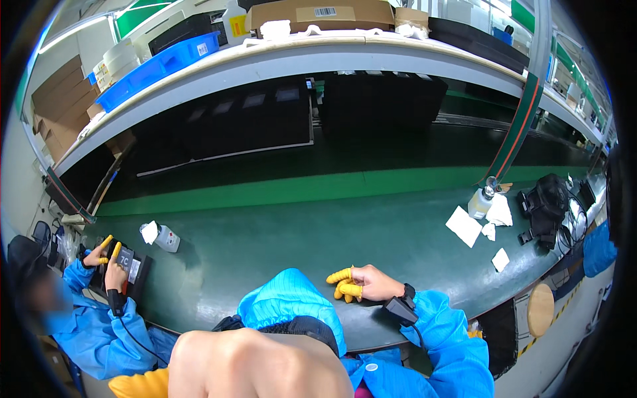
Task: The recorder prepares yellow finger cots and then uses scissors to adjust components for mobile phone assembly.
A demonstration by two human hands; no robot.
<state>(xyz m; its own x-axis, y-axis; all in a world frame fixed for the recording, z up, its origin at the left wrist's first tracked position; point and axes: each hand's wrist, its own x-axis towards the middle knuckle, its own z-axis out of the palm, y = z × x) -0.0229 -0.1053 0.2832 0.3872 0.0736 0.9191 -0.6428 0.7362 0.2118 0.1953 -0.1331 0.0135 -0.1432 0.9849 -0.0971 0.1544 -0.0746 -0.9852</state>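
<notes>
My left hand [259, 365] is very close to the view at the lower edge, back and knuckles showing. A yellow finger cot [139, 385] shows at its left; the other fingers are hidden, and whether it holds anything cannot be seen. Its blue sleeve [292, 292] is bent behind it, with a black band at the wrist. My right hand [375, 284] rests at the near side of the green work table [265, 245]. Its yellow-capped fingers are loosely bent and apart, with nothing between them. A black wrist device [400, 310] with a cable sits on that wrist.
At left, a co-worker's hands [114, 268] touch a dark box [136, 275]. A white bottle [166, 237] topped with tissue stands nearby. A pump bottle [480, 201], white wipes [463, 226] and black gear with cables [549, 205] lie right. A shelf [318, 58] spans above.
</notes>
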